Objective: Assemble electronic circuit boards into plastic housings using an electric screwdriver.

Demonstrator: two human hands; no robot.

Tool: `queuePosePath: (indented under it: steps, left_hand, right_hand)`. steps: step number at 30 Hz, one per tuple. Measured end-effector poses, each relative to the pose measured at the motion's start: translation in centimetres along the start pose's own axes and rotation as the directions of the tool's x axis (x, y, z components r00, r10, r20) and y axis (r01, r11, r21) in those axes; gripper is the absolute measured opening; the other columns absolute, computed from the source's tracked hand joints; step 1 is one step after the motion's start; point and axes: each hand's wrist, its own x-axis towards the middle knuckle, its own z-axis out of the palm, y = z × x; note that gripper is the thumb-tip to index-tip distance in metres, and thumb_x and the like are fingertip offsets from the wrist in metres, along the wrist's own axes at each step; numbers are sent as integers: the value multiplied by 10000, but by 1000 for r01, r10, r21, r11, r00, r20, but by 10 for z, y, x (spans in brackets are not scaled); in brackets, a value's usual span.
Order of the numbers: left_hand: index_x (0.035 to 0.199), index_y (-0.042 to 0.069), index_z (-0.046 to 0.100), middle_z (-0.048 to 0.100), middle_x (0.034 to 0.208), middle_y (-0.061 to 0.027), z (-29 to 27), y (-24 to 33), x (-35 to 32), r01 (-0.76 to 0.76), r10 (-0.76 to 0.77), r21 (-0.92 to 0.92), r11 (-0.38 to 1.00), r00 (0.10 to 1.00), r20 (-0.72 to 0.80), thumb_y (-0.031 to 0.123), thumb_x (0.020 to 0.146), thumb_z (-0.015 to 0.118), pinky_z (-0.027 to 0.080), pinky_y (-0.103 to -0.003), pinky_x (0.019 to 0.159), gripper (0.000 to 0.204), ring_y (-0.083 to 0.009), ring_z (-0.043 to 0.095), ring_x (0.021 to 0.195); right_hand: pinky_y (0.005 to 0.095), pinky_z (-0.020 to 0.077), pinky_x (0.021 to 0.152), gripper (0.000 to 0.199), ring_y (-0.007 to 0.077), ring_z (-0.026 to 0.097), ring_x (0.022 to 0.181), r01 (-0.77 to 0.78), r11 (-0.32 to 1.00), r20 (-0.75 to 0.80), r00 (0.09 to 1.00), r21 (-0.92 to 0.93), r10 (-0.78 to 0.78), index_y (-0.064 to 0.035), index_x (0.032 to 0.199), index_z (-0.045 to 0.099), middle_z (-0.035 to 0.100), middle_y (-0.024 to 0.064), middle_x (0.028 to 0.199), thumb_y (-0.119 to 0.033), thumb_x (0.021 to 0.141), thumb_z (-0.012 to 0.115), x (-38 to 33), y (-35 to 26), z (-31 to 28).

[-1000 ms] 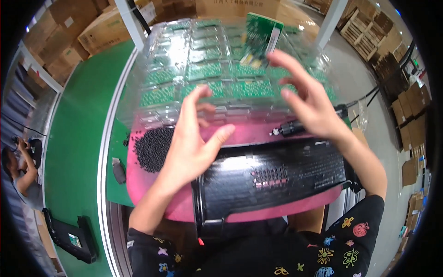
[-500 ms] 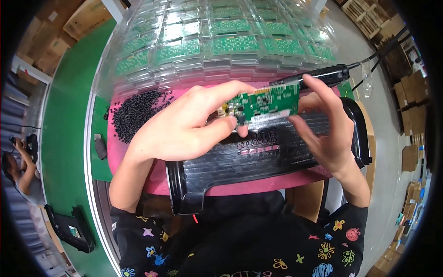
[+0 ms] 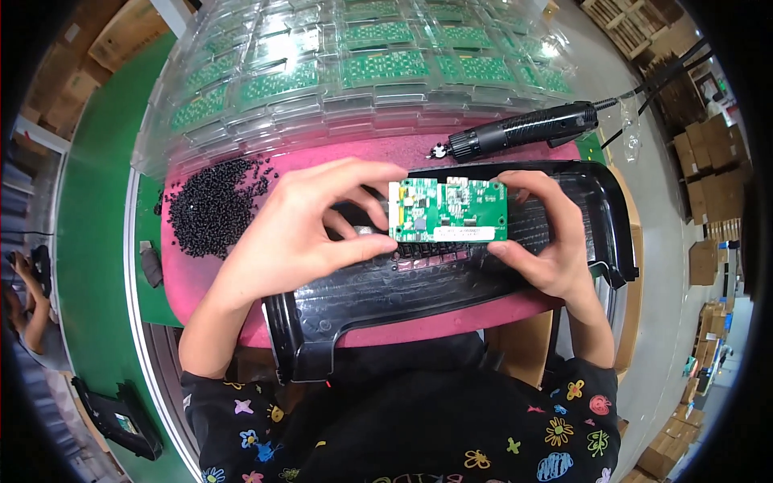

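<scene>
A green circuit board (image 3: 451, 211) with a white label strip along its near edge is held up between my two hands. My left hand (image 3: 322, 221) pinches its left end between thumb and fingers. At the right end, my right hand (image 3: 547, 229) grips the board's edges with thumb and fingers. Directly beneath lies a long black plastic housing (image 3: 354, 302), tilted slightly, with a row of small slots in its middle that the board partly covers. Whether the board touches the housing I cannot tell.
A black electric screwdriver (image 3: 523, 131) lies behind the housing on the pink mat (image 3: 362, 153). Black screws (image 3: 213, 209) are heaped at the left. Clear plastic trays (image 3: 338, 105) of green boards stand at the back. Another housing (image 3: 121, 419) and a person (image 3: 36, 314) are at far left.
The board has turned to lie flatter, its component face fully towards me, and moved slightly down. My right hand has closed on its right end. The whole view has shifted a little.
</scene>
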Motion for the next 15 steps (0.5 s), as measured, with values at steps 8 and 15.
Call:
queuePosePath:
  steps: [8,15]
  left_hand:
    - [1078,48,586,553,783,-44,10,-9,-2,56,-147,465,884,976,162,151,619,836,451,-310,549,532,-174,563,652]
    - [1054,58,577,536,769,-50,12,-9,-2,52,-157,498,865,973,170,172,603,840,454,-349,580,534,-228,562,657]
  right_hand:
    - [407,361,1007,506,318,480,1141,-59,998,253,965,-20,62,-37,1110,574,538,125,1207,-140,666,794,-5,8,10]
    - [416,368,996,523,327,472,1131,-31,997,267,962,-77,51,-48,1115,583,526,117,1218,-144,652,808,-6,11,11]
